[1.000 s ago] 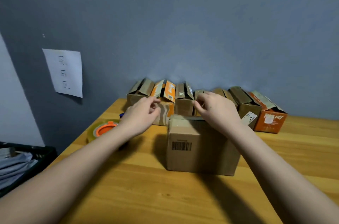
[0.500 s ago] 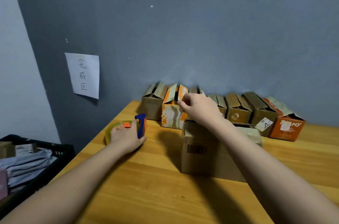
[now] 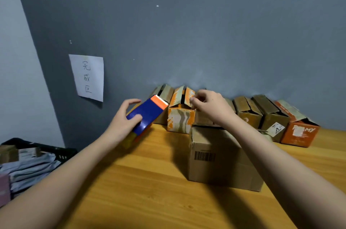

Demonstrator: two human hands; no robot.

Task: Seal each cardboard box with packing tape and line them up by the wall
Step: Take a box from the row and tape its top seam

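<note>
Tape dispenser [image 3: 148,114] now lifted off the tabletop [image 3: 149,182], gripped in left hand [image 3: 123,122] at 10 o'clock. Right hand [image 3: 211,107] still pinching the flaps of the barcoded box [image 3: 219,157] at centre, short of the wall row. Sealing likely next.

Dim indoor light, soft overall, forearm shadows on wooden table [image 3: 149,191], dark shadow beside front box [image 3: 221,157], wide-angle bending at edges, slight motion blur on left hand [image 3: 121,125], grainy grey wall [image 3: 206,32]
</note>
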